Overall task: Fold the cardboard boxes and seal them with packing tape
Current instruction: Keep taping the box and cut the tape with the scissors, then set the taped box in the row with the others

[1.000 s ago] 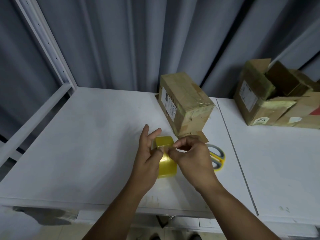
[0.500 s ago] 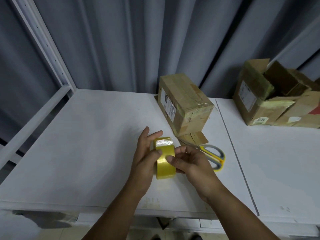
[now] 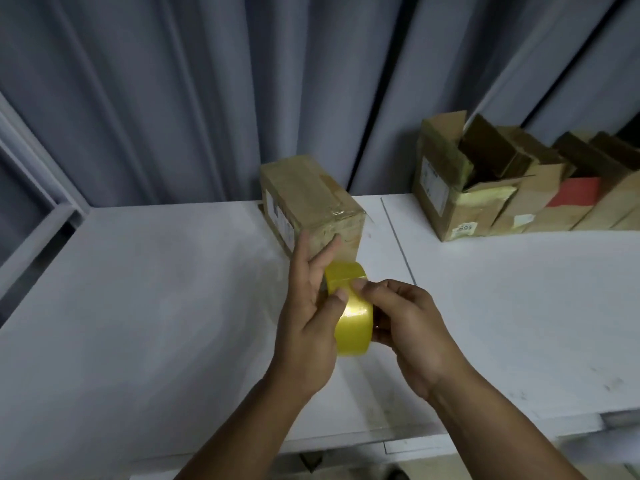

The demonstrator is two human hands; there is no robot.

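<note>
Left grip (image 3: 304, 317) and right grip (image 3: 412, 327) are pinching the tape (image 3: 354, 329) before the box (image 3: 311, 199) standing at the worktop's (image 3: 156, 306) back edge.

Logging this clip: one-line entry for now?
left hand: holds tape roll | right hand: pinches roll | closed box: behind hands

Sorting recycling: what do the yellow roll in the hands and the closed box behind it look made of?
Yellow roll: probably glossy translucent plastic tape, given its sheen. Closed box: matte brown cardboard, with shiny tape over its top edge.
</note>
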